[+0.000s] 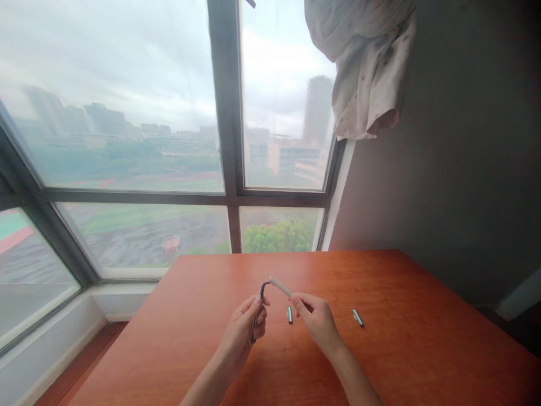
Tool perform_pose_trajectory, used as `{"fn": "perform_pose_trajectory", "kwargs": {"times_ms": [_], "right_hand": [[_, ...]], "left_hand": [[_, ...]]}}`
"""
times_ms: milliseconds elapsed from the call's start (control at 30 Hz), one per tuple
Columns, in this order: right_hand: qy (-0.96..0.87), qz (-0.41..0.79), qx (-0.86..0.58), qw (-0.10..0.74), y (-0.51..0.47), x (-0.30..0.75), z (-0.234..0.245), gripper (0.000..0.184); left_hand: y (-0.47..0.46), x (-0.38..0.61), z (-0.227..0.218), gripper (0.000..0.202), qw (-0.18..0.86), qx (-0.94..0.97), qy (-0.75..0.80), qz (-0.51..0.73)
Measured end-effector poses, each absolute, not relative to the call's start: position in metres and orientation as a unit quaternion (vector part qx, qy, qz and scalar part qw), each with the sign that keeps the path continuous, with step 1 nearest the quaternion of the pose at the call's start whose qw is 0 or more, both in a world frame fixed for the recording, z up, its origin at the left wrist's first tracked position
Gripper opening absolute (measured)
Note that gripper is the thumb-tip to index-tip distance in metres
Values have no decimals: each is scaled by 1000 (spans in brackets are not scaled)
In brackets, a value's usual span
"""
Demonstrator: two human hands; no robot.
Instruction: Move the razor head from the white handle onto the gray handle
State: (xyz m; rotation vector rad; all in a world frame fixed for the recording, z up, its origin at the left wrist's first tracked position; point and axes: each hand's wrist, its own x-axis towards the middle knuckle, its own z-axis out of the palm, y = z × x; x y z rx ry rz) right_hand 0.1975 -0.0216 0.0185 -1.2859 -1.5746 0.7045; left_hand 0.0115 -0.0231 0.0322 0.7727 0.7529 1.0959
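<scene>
My left hand (249, 321) is closed around a dark razor handle (262, 290) with a silvery sheen, held upright with its bent neck pointing right. In my right hand (315, 321), thumb and fingers pinch the lower end of a slim, pale stick (279, 286). The stick slants up to the left, and its far end meets or nearly meets the tip of the handle; I cannot tell which. Just left of my right hand, a small green, white and dark razor cartridge (289, 314) lies on the table. Another similar cartridge (358, 317) lies farther right.
The reddish-brown wooden table (203, 282) reaches back to a large window with grey frames (230, 141). A pale curtain (367, 73) is bunched at the upper right, beside a grey wall (443, 169). Beyond the table's left edge is a white sill (122, 290).
</scene>
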Motion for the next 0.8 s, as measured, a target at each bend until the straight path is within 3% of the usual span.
{"fn": "perform_pose_trajectory", "kwargs": {"times_ms": [800], "right_hand": [[-658,277,-522,466,-21,198,20,53]], "left_hand": [[-21,11,30,39,718,347,336,501]]}}
